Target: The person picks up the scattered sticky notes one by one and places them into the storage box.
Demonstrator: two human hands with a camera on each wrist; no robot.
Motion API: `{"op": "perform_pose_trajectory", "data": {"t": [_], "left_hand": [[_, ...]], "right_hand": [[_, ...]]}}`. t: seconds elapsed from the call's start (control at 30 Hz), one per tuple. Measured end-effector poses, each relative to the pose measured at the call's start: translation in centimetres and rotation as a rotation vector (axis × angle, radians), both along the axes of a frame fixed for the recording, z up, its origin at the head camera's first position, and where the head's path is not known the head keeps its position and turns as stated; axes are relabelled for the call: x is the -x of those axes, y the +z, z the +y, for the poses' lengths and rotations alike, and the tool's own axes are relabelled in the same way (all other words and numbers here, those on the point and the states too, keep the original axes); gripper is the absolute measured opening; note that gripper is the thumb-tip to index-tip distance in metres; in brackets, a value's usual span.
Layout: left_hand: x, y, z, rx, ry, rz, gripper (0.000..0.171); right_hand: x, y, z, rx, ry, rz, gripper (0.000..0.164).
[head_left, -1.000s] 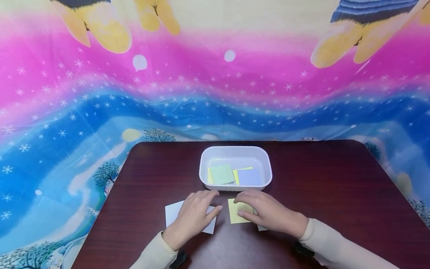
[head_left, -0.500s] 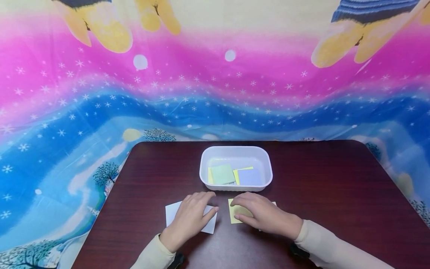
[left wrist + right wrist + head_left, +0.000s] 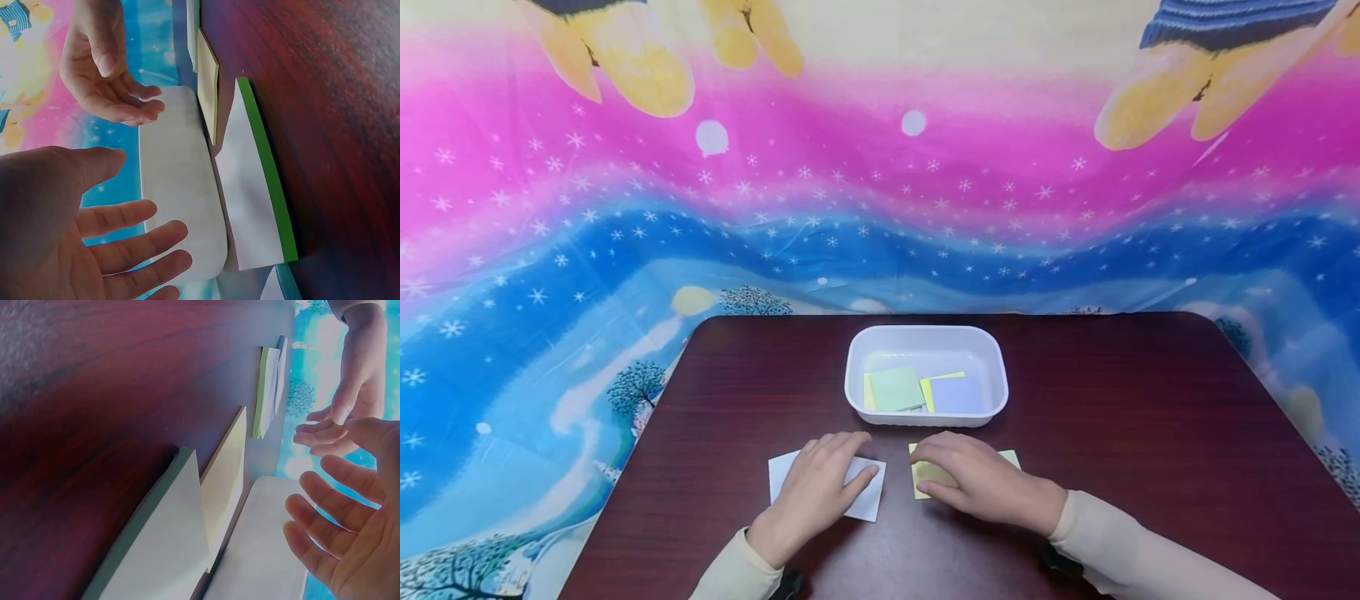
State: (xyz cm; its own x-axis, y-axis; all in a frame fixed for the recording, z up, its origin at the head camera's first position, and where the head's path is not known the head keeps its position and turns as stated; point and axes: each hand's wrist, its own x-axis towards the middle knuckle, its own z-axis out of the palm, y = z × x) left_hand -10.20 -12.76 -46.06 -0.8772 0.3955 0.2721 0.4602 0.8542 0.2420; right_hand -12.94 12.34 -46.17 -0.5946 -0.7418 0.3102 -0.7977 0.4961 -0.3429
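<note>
My left hand (image 3: 816, 492) hovers over a white-faced note pad (image 3: 871, 493), fingers loosely bent and holding nothing. In the left wrist view that pad shows a bright green edge (image 3: 270, 178), and a teal-edged pad (image 3: 284, 284) lies beside it. My right hand (image 3: 981, 482) is above a yellow note pad (image 3: 918, 482), partly covering it, also holding nothing. The right wrist view shows a pale pad with a dark green edge (image 3: 140, 519) next to the yellow one. Both hands appear raised off the pads, with fingers spread.
Behind the hands stands a white plastic tub (image 3: 925, 420), holding a green note pad (image 3: 897, 389), a lilac one (image 3: 957, 394) and yellow ones partly under them. The dark wooden table (image 3: 1112, 400) ends at a colourful printed cloth (image 3: 880, 200).
My left hand has drifted slightly left and toward me. My right hand has shifted a little left over the yellow pad. The pads and the tub stay in place.
</note>
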Motion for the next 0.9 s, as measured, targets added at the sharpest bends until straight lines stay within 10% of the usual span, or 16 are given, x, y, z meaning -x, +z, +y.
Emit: {"op": "perform_pose_trajectory", "data": {"t": [0.9], "left_hand": [[-0.1, -1.2, -2.8, -0.005, 0.086, 0.000, 0.038]], "right_hand": [[0.4, -0.6, -1.5, -0.058, 0.010, -0.086, 0.030]]}}
